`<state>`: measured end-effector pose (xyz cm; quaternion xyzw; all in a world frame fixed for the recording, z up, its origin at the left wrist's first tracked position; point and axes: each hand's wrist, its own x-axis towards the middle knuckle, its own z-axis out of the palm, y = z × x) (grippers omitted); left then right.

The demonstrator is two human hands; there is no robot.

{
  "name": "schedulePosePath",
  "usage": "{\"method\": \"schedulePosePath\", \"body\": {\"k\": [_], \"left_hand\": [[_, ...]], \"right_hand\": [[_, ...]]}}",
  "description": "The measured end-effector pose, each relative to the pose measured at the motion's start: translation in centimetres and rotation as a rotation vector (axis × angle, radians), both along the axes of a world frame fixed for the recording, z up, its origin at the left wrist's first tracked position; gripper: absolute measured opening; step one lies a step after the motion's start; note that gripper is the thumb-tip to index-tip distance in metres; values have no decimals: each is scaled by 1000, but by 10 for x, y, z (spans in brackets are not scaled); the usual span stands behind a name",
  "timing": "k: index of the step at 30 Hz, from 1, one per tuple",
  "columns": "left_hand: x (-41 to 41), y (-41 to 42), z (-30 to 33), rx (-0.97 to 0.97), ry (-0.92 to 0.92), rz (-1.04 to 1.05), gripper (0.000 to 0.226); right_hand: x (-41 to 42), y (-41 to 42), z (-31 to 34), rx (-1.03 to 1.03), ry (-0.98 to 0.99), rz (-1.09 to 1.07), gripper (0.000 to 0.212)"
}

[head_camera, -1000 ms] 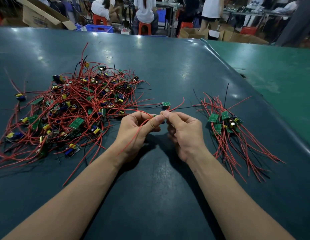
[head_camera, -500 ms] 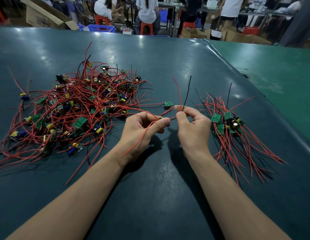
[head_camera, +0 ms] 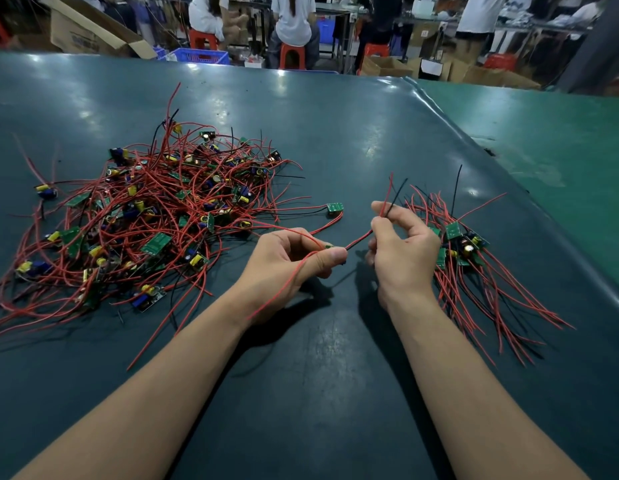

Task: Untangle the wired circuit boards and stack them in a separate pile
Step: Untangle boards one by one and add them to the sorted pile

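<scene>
Both hands work above the dark green table (head_camera: 335, 393), between two heaps of wired boards. The left hand (head_camera: 294, 265) has its fingers curled, thumb and forefinger pinching a small circuit board (head_camera: 330, 247) of which only a green edge shows; a red wire (head_camera: 283, 289) runs from that pinch back across the palm and wrist. The right hand (head_camera: 403, 251) pinches a red and a black lead (head_camera: 391, 199) between thumb and forefinger, their free ends standing up above the fingers, while the same leads stretch taut across the gap to the board in the left hand.

To the left lies the tangled pile (head_camera: 145, 223), a wide knot of red wires with a few black ones, studded with green boards carrying yellow and blue parts. One loose board (head_camera: 335, 207) sits at the pile's right fringe, just beyond the left hand, its wires trailing back into the knot. To the right, close behind the right hand, lies the sorted pile (head_camera: 460, 247): a few boards grouped together, their wires fanned toward the table's near right edge.

A lighter green table (head_camera: 560, 140) adjoins on the right. Beyond the far edge are cardboard boxes (head_camera: 89, 32), a blue crate (head_camera: 202, 57), red stools (head_camera: 292, 55) and seated people, seen from behind.
</scene>
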<state>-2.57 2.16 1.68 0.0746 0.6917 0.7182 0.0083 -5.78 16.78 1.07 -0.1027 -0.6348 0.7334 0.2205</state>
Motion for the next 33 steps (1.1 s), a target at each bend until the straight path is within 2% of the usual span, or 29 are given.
{"method": "schedulePosePath", "body": {"k": [6, 9, 13, 15, 19, 22, 26, 29, 31, 33], "left_hand": [[0, -2, 1, 47, 0, -6, 15], [1, -2, 1, 63, -11, -33, 20], [-1, -4, -1, 145, -14, -60, 14], [-2, -5, -2, 200, -15, -57, 14], [-4, -5, -3, 332, 1, 41, 19], [-5, -7, -2, 367, 66, 163, 14], [-4, -12, 3, 571, 82, 119, 26], [0, -12, 7, 578, 34, 85, 37], [2, -12, 11, 581, 21, 75, 40], [2, -11, 13, 576, -1, 69, 45]], "right_hand": [[-3, 3, 3, -144, 35, 19, 22], [-2, 3, 3, -128, 54, 14, 24], [-5, 6, 5, -194, 79, -5, 16], [-5, 8, 4, -158, 87, -20, 21], [-4, 7, 1, -156, 47, 1, 32], [-6, 9, 2, -195, -51, -6, 26], [-7, 17, 3, -78, -121, -75, 19], [-1, 14, 8, 40, -32, -168, 14], [6, 9, 13, 30, 37, -88, 16], [14, 1, 17, -66, 2, 198, 16]]}}
